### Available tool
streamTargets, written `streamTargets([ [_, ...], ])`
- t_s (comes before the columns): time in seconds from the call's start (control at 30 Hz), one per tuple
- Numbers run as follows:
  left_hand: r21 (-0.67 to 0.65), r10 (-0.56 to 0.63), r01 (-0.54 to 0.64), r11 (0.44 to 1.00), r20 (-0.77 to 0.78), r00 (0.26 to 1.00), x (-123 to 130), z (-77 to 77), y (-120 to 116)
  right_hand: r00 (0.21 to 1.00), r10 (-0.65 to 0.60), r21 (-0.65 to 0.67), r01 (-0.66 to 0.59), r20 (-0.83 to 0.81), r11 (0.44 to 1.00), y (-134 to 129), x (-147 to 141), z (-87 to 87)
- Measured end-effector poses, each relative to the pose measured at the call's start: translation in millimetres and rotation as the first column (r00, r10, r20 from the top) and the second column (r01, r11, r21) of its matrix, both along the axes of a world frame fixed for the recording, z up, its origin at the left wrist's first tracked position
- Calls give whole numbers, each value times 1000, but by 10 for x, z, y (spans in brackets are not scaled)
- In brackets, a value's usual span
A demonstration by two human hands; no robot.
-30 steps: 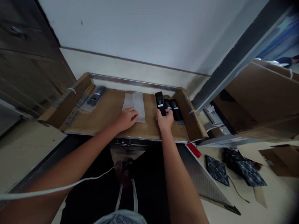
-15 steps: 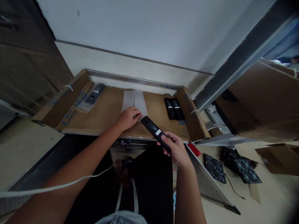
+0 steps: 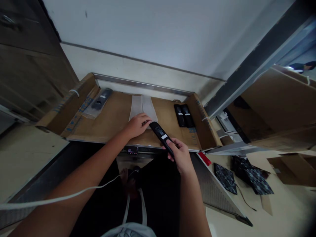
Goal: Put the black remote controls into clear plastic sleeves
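Observation:
My right hand (image 3: 179,154) is closed around the lower end of a black remote control (image 3: 160,133) with a white label, held tilted above the tray's front edge. The remote's far end meets the fingertips of my left hand (image 3: 138,125), which pinch the near edge of a translucent plastic sleeve (image 3: 149,108). A second sleeve (image 3: 135,106) lies beside it, partly under my left hand. Two more black remotes (image 3: 184,116) lie side by side at the right of the cardboard-lined tray (image 3: 116,113). At the left lies a remote in a clear sleeve (image 3: 98,102).
Cardboard side walls, tied with white ties, flank the tray. A small lit screen (image 3: 131,150) sits below its front edge. A white cable (image 3: 86,188) crosses over my left forearm. Cardboard boxes (image 3: 278,112) and dark patterned packets (image 3: 225,177) are at the right.
The remote in my right hand has moved slightly up and left, its far end now close against my left fingertips. My left hand keeps its pinch at the sleeve's edge.

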State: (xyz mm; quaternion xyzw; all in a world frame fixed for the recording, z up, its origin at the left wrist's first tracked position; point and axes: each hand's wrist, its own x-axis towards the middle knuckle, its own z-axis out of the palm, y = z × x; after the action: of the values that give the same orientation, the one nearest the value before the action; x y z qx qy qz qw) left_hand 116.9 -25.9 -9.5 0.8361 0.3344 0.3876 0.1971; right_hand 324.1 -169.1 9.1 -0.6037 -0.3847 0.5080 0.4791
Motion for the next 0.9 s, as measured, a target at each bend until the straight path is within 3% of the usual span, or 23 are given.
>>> streamTargets([
  [0.27, 39, -2, 0, 999, 43, 999, 0, -57, 12, 994, -104, 27, 105, -19, 994, 51, -205, -48],
  [0.5, 110, 34, -46, 993, 104, 994, -3, -75, 40, 998, -61, 62, 60, 18, 996, 123, -400, -27],
  [0.9, 129, -82, 63, 990, 146, 986, -10, -25, -1, 991, -112, 26, 114, -70, 993, 327, -538, 39],
])
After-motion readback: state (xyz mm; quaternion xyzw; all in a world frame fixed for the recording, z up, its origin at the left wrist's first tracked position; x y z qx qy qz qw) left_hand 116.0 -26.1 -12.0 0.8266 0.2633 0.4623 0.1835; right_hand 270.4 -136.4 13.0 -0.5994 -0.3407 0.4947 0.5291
